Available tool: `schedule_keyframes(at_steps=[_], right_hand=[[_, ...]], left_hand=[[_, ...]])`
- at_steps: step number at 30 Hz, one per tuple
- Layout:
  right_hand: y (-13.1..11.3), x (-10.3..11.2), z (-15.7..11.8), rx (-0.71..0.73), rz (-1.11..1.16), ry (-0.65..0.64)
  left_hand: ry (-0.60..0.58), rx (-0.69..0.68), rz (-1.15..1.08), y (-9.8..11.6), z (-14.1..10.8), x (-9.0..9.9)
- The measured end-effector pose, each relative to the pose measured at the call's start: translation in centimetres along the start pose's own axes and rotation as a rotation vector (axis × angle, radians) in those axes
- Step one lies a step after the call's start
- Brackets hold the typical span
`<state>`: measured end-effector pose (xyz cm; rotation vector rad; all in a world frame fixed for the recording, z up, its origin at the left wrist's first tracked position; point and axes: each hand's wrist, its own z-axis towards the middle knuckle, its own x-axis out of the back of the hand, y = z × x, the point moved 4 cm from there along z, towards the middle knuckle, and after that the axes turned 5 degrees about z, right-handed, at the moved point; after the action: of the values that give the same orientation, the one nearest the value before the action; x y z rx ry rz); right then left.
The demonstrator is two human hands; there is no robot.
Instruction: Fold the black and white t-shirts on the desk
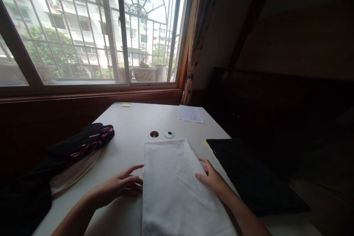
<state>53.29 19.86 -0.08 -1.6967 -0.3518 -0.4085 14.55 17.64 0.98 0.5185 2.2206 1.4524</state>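
Left grip [120, 186]: fingers spread, tips held at the left side of the white cloth [171, 188]
Right grip [212, 177]: thumb and fingers parted at its right side; no pinch can be made out
White cloth: laid flat between both
Long axis: pointed from near edge toward far edge of the surface [124, 147]
Nearer grip: neither clearly

Two bare, slim-fingered hands [123, 185] on slender forearms [79, 210] (bare too, down to the view's edge)
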Motion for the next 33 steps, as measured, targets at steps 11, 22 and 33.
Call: schedule_keyframes(at_steps=[11,22,33], right_hand=[[2.5,1.9,-1.2,0.025,-0.037,-0.096],[3.3,2.9,-1.6,-0.084,-0.118,-0.033],[2.3,3.4,-2.3,-0.053,-0.083,-0.054]], left_hand=[[0.037,-0.020,-0.064,-1.3,2.2,-2.6],[0.468,-0.254,0.469,1.1,6.9,4.9],[0.533,-0.134,1.063,6.4,15.2,5.1]])
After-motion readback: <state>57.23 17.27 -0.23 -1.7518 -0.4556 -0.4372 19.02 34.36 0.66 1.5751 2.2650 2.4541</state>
